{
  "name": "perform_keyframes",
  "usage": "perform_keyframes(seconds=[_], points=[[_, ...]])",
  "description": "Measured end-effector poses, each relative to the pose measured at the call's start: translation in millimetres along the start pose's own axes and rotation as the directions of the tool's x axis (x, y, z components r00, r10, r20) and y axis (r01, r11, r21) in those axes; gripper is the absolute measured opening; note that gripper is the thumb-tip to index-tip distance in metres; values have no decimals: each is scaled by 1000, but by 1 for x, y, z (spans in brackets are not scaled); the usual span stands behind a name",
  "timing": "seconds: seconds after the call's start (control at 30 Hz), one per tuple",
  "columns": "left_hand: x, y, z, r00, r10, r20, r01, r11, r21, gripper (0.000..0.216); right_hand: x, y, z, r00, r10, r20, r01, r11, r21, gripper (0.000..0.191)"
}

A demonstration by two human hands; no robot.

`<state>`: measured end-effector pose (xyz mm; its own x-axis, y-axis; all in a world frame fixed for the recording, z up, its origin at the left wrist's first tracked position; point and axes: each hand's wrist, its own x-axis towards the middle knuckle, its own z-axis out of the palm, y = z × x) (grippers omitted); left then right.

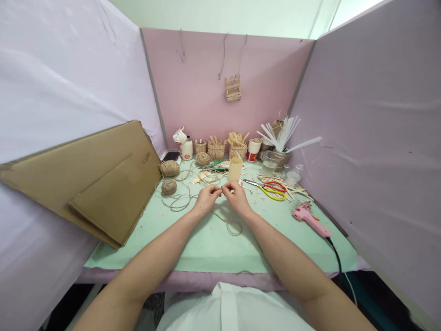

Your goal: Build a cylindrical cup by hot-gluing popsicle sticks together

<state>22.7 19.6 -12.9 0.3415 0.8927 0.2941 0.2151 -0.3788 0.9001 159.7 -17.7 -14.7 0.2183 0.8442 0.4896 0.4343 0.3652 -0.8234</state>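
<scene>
My left hand [207, 196] and my right hand [236, 195] meet over the middle of the table, fingertips of each pinched together and almost touching. Between them they appear to hold a thin bit of twine, mostly hidden by the fingers. A loose loop of twine [234, 228] lies on the green tabletop just below the hands. Right behind the fingers stands a pale stick-built piece [235, 168]. More twine [177, 202] trails in curls left of my left hand, near two twine balls [170, 168].
Red- and yellow-handled scissors [274, 189] lie to the right among scattered sticks. A pink glue gun [312, 220] rests further right, its cord over the edge. Folded cardboard [103, 184] leans at left. Stick-filled baskets [216, 150], a cup [254, 149] and white strips [282, 133] line the back.
</scene>
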Motion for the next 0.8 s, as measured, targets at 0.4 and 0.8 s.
perform_keyframes(seconds=[0.4,0.8], points=[[1,7,9,995,-95,-13,95,995,-42,14,4,7,8,957,280,-80,-257,942,216,23],[-5,8,10,984,-177,10,176,966,-191,16,11,5,-2,918,396,16,-377,859,347,22]])
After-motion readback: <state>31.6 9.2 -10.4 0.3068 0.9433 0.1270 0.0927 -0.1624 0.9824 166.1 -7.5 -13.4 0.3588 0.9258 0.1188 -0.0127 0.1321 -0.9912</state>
